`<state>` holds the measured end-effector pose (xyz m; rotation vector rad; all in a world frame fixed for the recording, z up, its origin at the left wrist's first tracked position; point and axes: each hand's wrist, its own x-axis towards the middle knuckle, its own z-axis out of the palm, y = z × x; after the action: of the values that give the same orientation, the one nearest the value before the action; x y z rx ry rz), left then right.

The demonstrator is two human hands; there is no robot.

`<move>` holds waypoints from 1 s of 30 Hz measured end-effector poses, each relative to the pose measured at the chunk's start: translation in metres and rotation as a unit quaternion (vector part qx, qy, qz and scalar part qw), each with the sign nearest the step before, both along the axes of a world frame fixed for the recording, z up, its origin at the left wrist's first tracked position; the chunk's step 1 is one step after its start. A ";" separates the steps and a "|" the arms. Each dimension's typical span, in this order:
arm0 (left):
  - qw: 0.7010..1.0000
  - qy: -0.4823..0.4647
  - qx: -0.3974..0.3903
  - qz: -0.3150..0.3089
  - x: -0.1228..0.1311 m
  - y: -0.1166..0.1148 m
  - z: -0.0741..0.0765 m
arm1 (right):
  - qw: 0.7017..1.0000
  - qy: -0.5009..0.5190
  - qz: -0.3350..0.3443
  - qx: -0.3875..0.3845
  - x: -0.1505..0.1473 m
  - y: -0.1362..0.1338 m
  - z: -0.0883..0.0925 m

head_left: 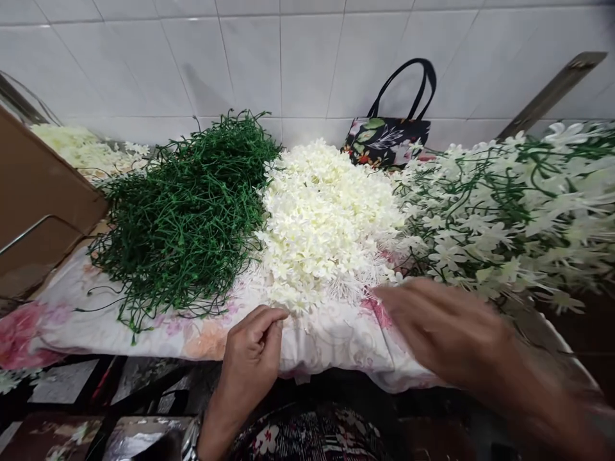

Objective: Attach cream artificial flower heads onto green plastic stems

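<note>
My left hand (254, 349) is at the table's front edge, fingers curled in and thumb pressed to the index finger. Whatever may be in that pinch is too small or hidden to make out. Smeared by motion, my right hand (442, 326) is over the right part of the cloth, beside white flowers on stems (449, 253); its fingers do not show clearly. Just beyond my hands lies a heap of loose cream-white artificial flower heads (327, 218). Left of it is a big tangled pile of green plastic stems (192, 214).
A floral cloth (158, 333) covers the table. A cardboard box (43, 198) stands at the left, with more pale blossoms (72, 147) behind it. A black floral handbag (389, 137) rests against the tiled wall (307, 64). A metal bracket (552, 93) slants at the right.
</note>
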<state>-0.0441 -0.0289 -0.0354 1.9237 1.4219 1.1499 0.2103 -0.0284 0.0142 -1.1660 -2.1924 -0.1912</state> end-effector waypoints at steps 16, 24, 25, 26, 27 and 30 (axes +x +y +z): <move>0.985 0.145 0.096 -0.009 0.020 0.020 -0.002 | 0.991 -0.116 -0.061 -0.012 -0.022 0.026 -0.044; 0.980 -0.153 -0.124 0.042 0.019 0.009 0.007 | 0.981 -0.188 -0.056 -0.008 -0.036 0.032 -0.044; 0.966 -0.196 -0.162 0.051 0.020 0.009 0.007 | 0.976 -0.207 -0.062 -0.008 -0.037 0.033 -0.044; 0.949 -0.239 -0.197 0.058 0.020 0.008 0.006 | 0.973 -0.219 -0.065 -0.009 -0.038 0.034 -0.045; 0.932 -0.278 -0.225 0.062 0.020 0.008 0.005 | 0.972 -0.225 -0.065 -0.009 -0.037 0.034 -0.045; 0.894 -0.353 -0.267 0.069 0.021 0.007 0.003 | 0.977 -0.210 -0.043 -0.010 -0.034 0.034 -0.046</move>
<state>-0.0235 -0.0215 -0.0325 0.8975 1.2745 1.1845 0.1767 0.0052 -0.0319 -1.3273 -2.5105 -0.4921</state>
